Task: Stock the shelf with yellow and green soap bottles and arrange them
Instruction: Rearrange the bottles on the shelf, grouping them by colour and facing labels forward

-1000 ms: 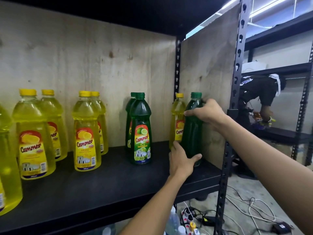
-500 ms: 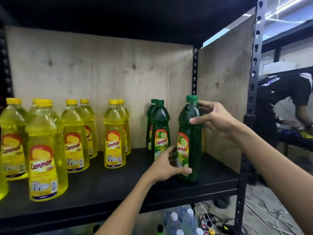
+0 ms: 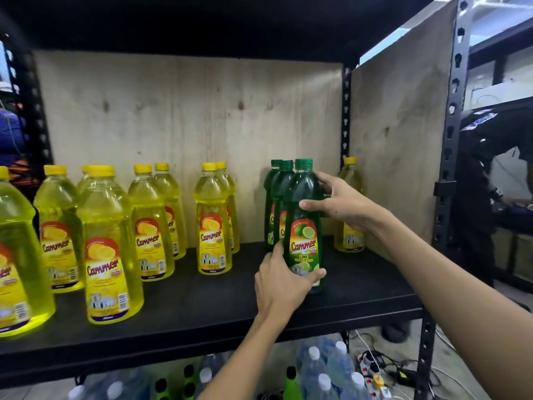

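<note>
A green lime soap bottle (image 3: 303, 197) stands upright on the black shelf board (image 3: 219, 307), label facing me, directly in front of two other green bottles (image 3: 277, 186). My left hand (image 3: 284, 287) grips its base and my right hand (image 3: 339, 202) holds its shoulder. Several yellow soap bottles (image 3: 212, 223) stand in rows to the left. One lone yellow bottle (image 3: 350, 180) stands at the back right corner, partly hidden behind my right hand.
Plywood panels (image 3: 187, 116) close the shelf's back and right side. A black steel upright (image 3: 452, 125) stands at the right front. Water bottles (image 3: 323, 370) and a power strip with cables (image 3: 375, 368) lie on the floor below. A person (image 3: 490, 157) bends over at the right.
Both hands have carried the green bottle from the right wall leftward to just in front of the two green bottles and turned its label forward. The view has shifted left.
</note>
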A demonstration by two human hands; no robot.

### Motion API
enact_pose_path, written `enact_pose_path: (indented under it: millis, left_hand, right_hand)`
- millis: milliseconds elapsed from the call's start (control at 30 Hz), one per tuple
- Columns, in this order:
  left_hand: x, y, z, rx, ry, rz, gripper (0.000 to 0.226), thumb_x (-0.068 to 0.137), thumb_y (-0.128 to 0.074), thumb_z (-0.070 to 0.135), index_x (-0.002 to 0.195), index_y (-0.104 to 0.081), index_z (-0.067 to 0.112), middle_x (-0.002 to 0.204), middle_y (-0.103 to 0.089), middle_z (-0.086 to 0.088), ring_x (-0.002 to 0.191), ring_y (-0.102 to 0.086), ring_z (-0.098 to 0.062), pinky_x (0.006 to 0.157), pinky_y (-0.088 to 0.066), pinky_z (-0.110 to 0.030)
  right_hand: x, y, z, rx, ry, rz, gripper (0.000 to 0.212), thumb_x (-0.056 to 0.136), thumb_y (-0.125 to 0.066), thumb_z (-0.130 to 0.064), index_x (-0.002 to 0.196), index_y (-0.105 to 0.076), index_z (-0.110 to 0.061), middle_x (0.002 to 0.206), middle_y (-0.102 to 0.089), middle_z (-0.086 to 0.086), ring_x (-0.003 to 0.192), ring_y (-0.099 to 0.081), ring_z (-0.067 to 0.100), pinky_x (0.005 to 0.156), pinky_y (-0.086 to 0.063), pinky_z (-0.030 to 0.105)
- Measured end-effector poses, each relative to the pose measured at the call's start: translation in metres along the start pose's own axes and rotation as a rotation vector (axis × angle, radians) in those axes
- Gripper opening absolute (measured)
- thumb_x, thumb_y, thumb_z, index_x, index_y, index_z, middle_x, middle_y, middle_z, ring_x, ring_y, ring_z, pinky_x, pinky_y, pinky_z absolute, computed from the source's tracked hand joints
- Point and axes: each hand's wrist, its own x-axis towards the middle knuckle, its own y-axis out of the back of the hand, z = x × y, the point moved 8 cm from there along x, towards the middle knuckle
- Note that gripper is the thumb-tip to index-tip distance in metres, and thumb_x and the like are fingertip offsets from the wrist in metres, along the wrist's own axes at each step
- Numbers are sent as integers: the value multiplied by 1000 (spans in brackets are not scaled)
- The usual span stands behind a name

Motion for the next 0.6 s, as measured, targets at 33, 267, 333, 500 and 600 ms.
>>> enact_pose_path:
  millis: [33, 267, 333, 500, 600]
  left_hand:
    - [-1, -1, 0, 11, 5, -6, 101, 55, -74, 77, 138, -42, 31, 120, -61, 2, 111, -61, -19, 89, -51, -35]
    - [-9, 1, 5, -26, -67, 38, 110, 57, -78, 70, 147, -26, 34, 132, -38, 1, 125, -41, -16, 99, -42, -31]
    - [-22, 14, 30, -20, -289, 208, 96, 67, -75, 63, 148, -31, 34, 129, -36, 3, 117, -37, -12, 98, -38, -24]
    - [-35, -38, 99, -209, -509, -33, 32, 88, -63, 29, 119, -57, 29, 108, -51, 12, 100, -53, -3, 89, -51, -26]
    - [-2, -97, 103, -364, -166, -235, 43, 83, -70, 22, 123, -55, 28, 119, -54, 7, 112, -57, -14, 99, -49, -30]
  right_hand:
    - [1, -1, 2, 15, -13, -2, 65, 85, -74, -8, 141, -46, -26, 120, -63, -7, 113, -61, 13, 97, -53, 40]
    - [-3, 3, 25, 23, -37, 14, 73, 84, -75, -7, 146, -43, -28, 129, -65, 0, 118, -63, 20, 99, -52, 48]
    - [-14, 14, 44, 35, -86, 20, 70, 85, -69, 4, 144, -47, -27, 128, -66, 5, 114, -66, 20, 97, -53, 46]
    - [-30, 81, 64, -70, -168, 419, 47, 85, -64, 9, 115, -63, -27, 118, -68, 8, 98, -68, 19, 82, -57, 36]
    - [-10, 103, 57, -270, -170, 508, 48, 81, -74, -5, 125, -60, -20, 120, -67, 5, 110, -64, 21, 85, -54, 29]
